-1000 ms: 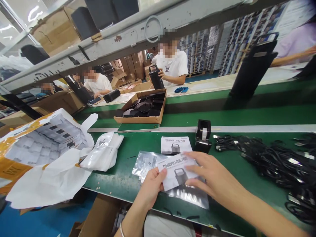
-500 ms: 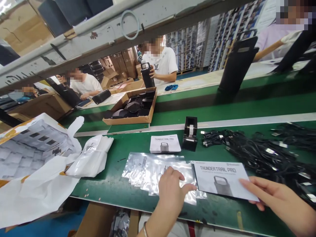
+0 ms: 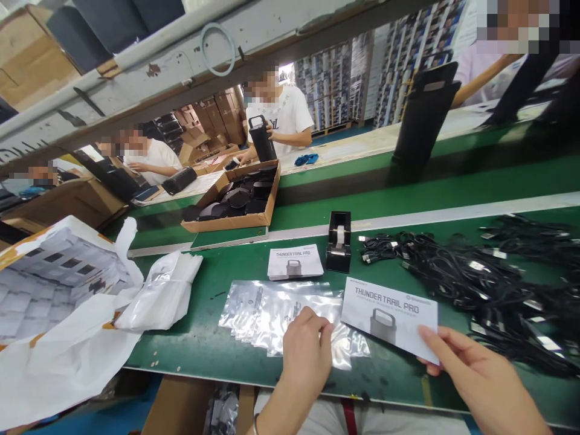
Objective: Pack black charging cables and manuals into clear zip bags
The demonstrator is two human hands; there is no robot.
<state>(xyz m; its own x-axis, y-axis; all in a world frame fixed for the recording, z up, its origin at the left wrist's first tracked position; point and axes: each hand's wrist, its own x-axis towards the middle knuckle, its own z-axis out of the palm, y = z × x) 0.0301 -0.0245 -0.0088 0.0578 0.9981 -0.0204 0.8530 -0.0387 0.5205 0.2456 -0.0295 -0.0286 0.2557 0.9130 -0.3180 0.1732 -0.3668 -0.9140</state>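
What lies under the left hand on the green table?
The left hand rests on a fanned stack of clear plastic bags, which lies on the green table. How many bags, and the part beneath the palm, cannot be seen. The right hand holds a booklet beside them.

The right hand (image 3: 471, 368) pinches the near corner of a booklet (image 3: 389, 317) held just above the green desk (image 3: 203, 338); the left hand (image 3: 308, 353) rests its fingertips on the top of a stack of clear bags (image 3: 267, 308); behind lie a booklet pile (image 3: 294, 261) and a tape dispenser (image 3: 339, 241); black cables (image 3: 489, 278) sprawl to the right; a box of black parts (image 3: 233, 202) sits farther back.
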